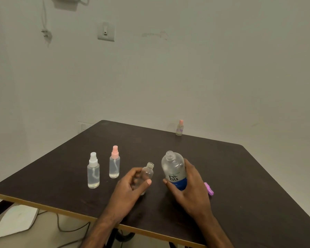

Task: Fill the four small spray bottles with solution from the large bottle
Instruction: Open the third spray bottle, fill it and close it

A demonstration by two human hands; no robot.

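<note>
The large bottle [174, 169], lower centre of the frame, uncapped: judged fairly heavy with liquid, its smooth plastic wall probably slippery and yielding, so best taken round the labelled waist. It is clasped there by the right hand [188, 191], fingers curled round the blue band. Clear shoulder, white "re-nu" label, blue base. Just left, an open-necked, seemingly empty small spray bottle [148, 173], judged light and easily tipped, is wrapped by thumb and fingers of the left hand [131, 187]. A purple spray cap [209, 189] lies at right. A white-topped spray bottle [93, 171] and a pink-topped spray bottle [114, 163] stand further left on the dark table [240, 176].
</note>
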